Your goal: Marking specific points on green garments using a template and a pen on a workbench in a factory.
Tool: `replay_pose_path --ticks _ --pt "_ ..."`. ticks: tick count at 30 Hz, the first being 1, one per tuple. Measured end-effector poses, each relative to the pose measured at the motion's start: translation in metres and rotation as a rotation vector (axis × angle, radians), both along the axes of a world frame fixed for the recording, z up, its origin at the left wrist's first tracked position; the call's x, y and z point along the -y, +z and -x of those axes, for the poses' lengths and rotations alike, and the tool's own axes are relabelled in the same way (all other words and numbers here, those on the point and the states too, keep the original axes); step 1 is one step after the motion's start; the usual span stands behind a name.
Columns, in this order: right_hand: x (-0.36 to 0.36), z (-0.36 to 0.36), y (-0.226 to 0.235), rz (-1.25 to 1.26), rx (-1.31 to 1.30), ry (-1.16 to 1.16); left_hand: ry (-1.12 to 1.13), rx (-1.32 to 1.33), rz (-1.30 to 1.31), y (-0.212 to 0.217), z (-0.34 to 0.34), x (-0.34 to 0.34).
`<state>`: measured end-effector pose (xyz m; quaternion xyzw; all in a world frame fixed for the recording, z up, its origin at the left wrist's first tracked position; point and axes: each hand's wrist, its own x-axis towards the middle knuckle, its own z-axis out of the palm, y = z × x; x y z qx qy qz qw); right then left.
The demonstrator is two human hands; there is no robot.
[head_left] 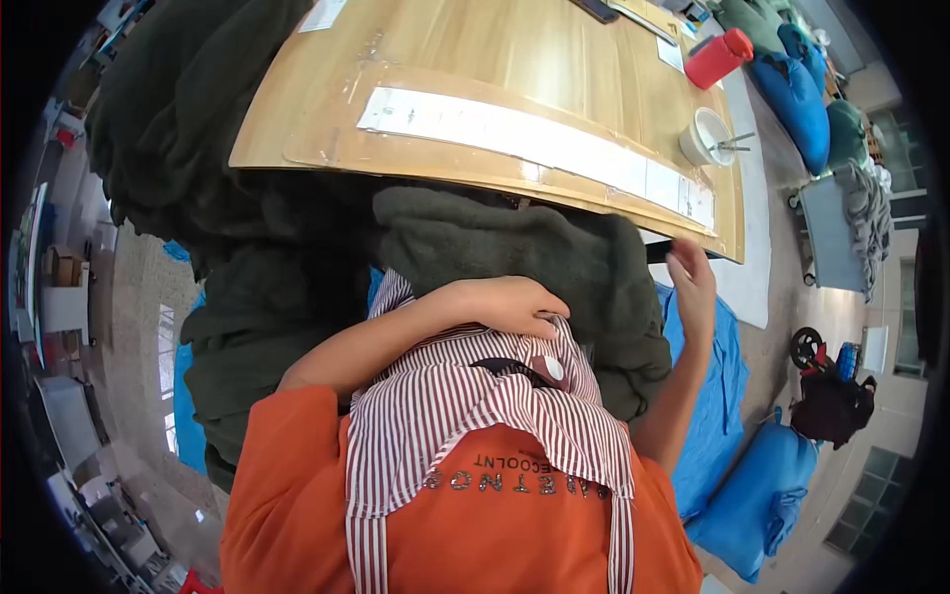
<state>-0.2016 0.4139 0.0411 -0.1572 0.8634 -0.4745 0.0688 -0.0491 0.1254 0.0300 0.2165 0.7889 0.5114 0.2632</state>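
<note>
My left hand [517, 305] lies across the striped apron [426, 421] at my waist, beside the lower edge of a dark green fleecy fabric [505, 243]. Its fingers point right, with a gap between thumb and fingers, and I see nothing in them. At the right end of the fabric, my right hand [695, 277] is raised near the table's front corner. Its fingers are loosely bent and apart, holding nothing visible. The fabric bulges over my lap and passes under the edge of the wooden table [475, 59].
A long white paper strip [534, 144] is taped along the table's front. A white bowl [701, 139] with utensils and a red bottle [718, 59] stand at the right. More dark green fabric [188, 109] is heaped at the left; blue sacks [757, 500] lie on the floor at the right.
</note>
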Motion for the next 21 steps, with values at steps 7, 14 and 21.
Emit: replay_pose_path --ticks 7,14,21 --pt "0.118 -0.024 -0.015 -0.321 -0.011 0.174 0.743 -0.040 -0.162 0.022 -0.050 0.069" --pt "0.073 -0.032 0.054 0.245 0.171 0.293 1.095 -0.498 0.357 -0.022 -0.055 0.138" --pt "-0.009 0.006 0.171 1.481 0.144 0.500 0.978 -0.128 0.224 -0.042 -0.067 0.149"
